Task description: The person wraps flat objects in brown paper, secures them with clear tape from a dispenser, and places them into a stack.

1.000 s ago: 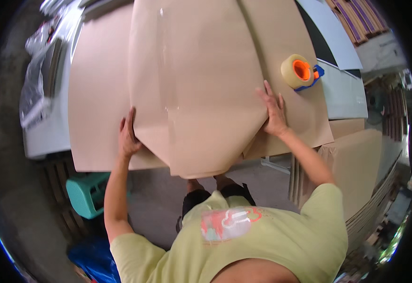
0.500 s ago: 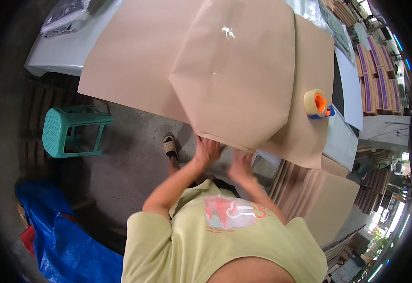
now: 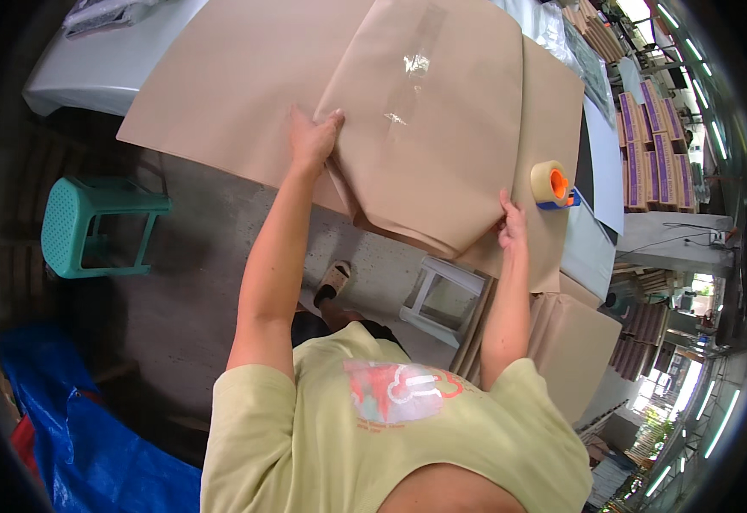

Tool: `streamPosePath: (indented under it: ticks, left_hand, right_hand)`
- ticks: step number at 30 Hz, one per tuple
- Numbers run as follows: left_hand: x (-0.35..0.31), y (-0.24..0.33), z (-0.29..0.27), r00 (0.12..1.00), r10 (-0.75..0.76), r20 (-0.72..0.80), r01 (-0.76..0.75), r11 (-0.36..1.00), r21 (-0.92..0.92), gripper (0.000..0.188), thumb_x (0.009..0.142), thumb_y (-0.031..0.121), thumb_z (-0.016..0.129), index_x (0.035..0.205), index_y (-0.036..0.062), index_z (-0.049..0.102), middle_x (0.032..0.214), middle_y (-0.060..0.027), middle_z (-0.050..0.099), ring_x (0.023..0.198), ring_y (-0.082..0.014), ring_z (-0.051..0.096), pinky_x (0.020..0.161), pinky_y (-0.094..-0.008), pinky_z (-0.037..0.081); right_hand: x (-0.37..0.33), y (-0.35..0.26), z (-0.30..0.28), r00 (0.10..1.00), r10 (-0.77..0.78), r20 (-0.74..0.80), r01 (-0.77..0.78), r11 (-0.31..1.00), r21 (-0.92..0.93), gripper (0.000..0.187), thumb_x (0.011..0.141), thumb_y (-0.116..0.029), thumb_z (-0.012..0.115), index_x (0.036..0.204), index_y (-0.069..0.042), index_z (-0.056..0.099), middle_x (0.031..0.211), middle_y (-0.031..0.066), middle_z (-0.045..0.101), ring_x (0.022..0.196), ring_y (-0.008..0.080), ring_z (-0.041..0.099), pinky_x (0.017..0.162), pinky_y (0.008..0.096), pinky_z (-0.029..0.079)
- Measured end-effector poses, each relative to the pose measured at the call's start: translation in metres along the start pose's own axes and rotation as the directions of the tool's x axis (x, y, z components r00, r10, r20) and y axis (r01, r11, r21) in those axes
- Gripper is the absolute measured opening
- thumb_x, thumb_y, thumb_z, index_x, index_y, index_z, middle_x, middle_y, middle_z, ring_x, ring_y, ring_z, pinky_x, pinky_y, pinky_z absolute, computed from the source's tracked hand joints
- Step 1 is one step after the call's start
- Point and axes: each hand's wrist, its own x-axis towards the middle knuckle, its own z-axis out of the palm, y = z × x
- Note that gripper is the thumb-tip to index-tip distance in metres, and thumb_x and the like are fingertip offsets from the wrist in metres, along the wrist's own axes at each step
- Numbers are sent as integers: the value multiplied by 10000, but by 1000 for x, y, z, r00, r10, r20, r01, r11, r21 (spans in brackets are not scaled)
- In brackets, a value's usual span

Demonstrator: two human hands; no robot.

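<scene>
A big parcel wrapped in brown paper (image 3: 429, 120) lies on a wider brown paper sheet (image 3: 228, 94) spread over a white table (image 3: 74, 73). A strip of clear tape runs down the parcel's top. My left hand (image 3: 309, 141) presses flat on the parcel's near left edge, fingers together. My right hand (image 3: 512, 224) pinches the folded paper at the parcel's near right corner. A tape dispenser with an orange core (image 3: 552, 184) sits on the sheet just right of that hand.
A teal plastic stool (image 3: 91, 222) stands on the concrete floor at left, a white stool (image 3: 438, 295) under the table edge. Blue tarp (image 3: 83, 436) lies lower left. Wrapped brown packages (image 3: 574, 342) stack at right, with purple boxes (image 3: 647, 141) beyond.
Both hands, close together under the parcel's near tip half a second ago, have spread apart: the left to the parcel's left edge, the right to its right corner. The view has tilted.
</scene>
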Motion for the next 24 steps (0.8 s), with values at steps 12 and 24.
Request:
streamPosePath:
  ticks: [12,24]
  left_hand:
    - [-89,-46,3,960,51,276,-43,998,-36,982,774,100,615,1434,160,-109,1052,-285,575,933,-375,607,879,-405,459]
    - [17,51,-9,358,850,386,-901,206,382,567,883,417,513,1376,191,351,1367,-63,419,1273,-263,374,1020,-452,322]
  right_hand:
    - [-134,50,-18,935,214,283,-114,936,-332,891,763,-18,670,1424,-94,77,779,87,607,613,153,564,579,294,474]
    - [-52,-73,169,422,-454,785,902,120,-415,787,778,-321,686,1397,-58,277,1441,155,287,1339,282,264,1081,435,214]
